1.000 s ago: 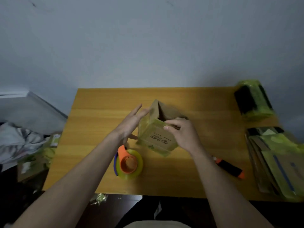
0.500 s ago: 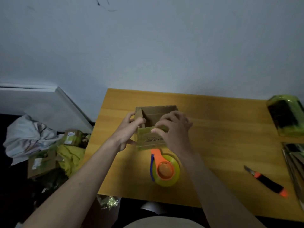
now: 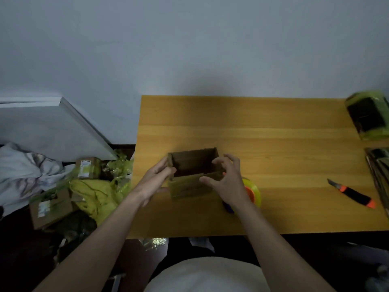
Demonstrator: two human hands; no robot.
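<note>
A small brown cardboard box [image 3: 189,187] stands open-topped on the wooden table [image 3: 273,144], a little left of centre near me. My left hand [image 3: 154,180] holds the box's left wall, fingers outside and thumb at the front corner. My right hand [image 3: 228,182] curls over the right end, thumb on the front wall's top edge and fingers arched above the rim. The box's inside looks dark and I cannot see anything in it.
A yellow-green tape roll with an orange holder [image 3: 253,193] lies just right of the box, partly behind my right wrist. An orange-and-black utility knife [image 3: 353,194] lies further right. A green-wrapped package [image 3: 368,116] and stacked flat cardboard [image 3: 380,165] sit at the right edge. Boxes and yellow bags [image 3: 94,192] litter the floor left.
The box was turned from tilted on its edge to upright with its opening up. My view swung left, so the table shifted right in frame. Both hands stayed on the box's two ends.
</note>
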